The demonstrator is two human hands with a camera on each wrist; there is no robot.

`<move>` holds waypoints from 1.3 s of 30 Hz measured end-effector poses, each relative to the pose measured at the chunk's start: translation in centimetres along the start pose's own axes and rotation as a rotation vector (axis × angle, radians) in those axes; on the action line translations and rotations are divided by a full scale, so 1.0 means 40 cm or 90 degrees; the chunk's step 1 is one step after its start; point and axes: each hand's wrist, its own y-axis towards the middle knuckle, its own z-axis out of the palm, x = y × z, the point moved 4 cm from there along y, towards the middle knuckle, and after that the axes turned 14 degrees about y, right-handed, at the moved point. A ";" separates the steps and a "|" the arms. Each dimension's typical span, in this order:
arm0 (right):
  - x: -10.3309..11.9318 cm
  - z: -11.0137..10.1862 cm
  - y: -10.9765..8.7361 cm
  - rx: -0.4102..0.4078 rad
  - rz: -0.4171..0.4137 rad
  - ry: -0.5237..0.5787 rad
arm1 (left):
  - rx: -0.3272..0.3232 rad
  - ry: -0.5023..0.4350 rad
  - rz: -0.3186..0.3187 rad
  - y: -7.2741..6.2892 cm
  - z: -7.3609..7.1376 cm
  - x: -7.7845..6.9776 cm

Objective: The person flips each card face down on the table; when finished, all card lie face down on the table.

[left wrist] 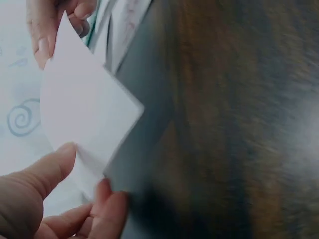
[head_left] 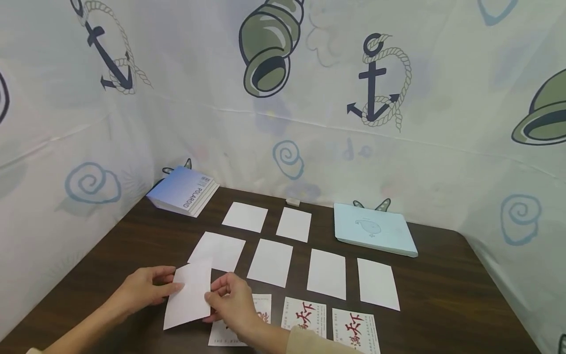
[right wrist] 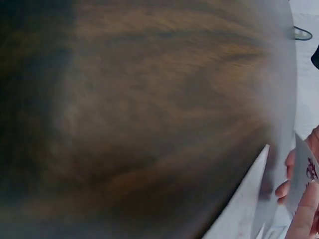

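Both hands hold one white card [head_left: 190, 295] above the front left of the table, its blank side toward the head camera. My left hand [head_left: 148, 287] pinches the left edge, thumb on the blank side. My right hand [head_left: 234, 300] pinches the right edge between thumb and fingers. In the right wrist view, red writing shows on the held card's other side [right wrist: 310, 169]. Close by the right hand lie printed cards with red characters, one [head_left: 263, 305] partly hidden by that hand, another [head_left: 305, 314] and a third [head_left: 355, 329] to its right.
Blank white cards lie in rows behind, including one [head_left: 244, 217] at the back and one [head_left: 269, 262] mid-table. A blue POLAROID box [head_left: 183, 189] stands back left; a pale blue flat item with a whale drawing [head_left: 373, 228] lies back right. A patterned curtain [head_left: 318, 132] hangs behind.
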 end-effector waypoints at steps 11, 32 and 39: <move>-0.051 0.006 0.004 0.038 0.067 -0.056 | -0.111 0.179 0.037 -0.001 -0.003 0.009; 0.045 -0.138 0.006 0.015 0.016 -0.217 | -0.137 0.275 0.113 0.019 0.014 -0.017; 0.081 -0.256 -0.016 0.032 -0.018 -0.500 | -0.121 0.293 0.102 0.023 0.012 -0.016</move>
